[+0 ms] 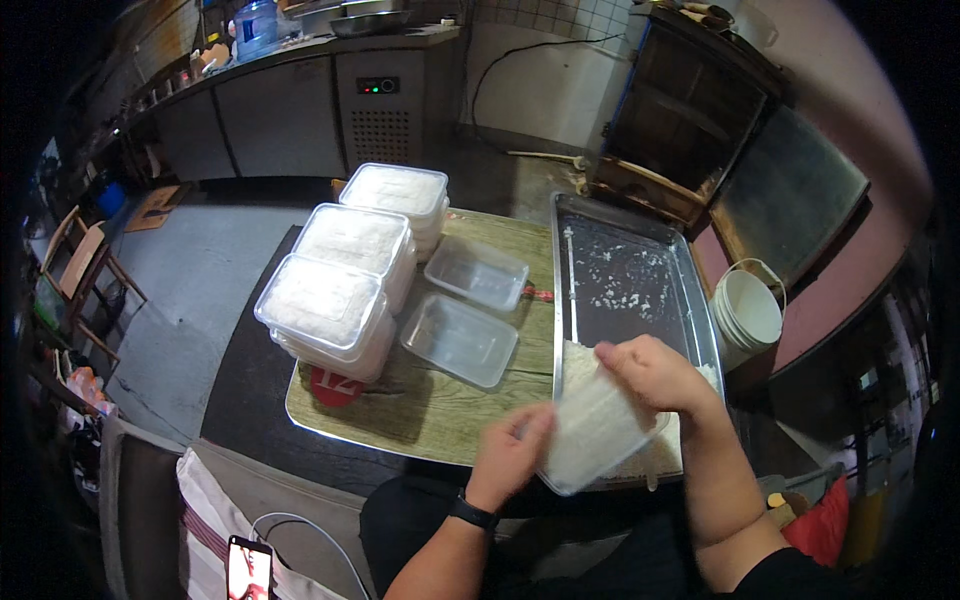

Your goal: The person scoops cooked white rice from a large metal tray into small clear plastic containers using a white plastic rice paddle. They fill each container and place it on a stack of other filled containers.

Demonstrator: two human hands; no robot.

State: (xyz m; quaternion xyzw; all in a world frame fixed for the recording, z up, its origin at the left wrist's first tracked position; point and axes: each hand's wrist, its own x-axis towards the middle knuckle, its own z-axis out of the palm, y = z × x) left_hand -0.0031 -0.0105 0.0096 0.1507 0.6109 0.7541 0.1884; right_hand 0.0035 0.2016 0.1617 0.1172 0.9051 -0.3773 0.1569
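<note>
A clear plastic food container (600, 442) is tilted between my hands above the near end of a metal tray (559, 262). My left hand (517, 450) grips its left edge, with a dark band on the wrist. Across its upper right side my right hand (660, 375) is closed, thumb pointing left. Motion blurs the container, so how full it is cannot be told. White grain-like food (581, 360), possibly rice, is heaped in the tray beneath; scattered bits of it lie on the far part. Two open clear containers (461, 341) (478, 271) stand on the wood-patterned table top (420, 427) to the left.
Stacks of lidded containers with white contents (322, 300) (352, 240) (394, 191) line the table's left side. A white bucket (746, 307) is beyond the tray's right edge. A lit phone (249, 570) with a cable lies on the grey seat at lower left.
</note>
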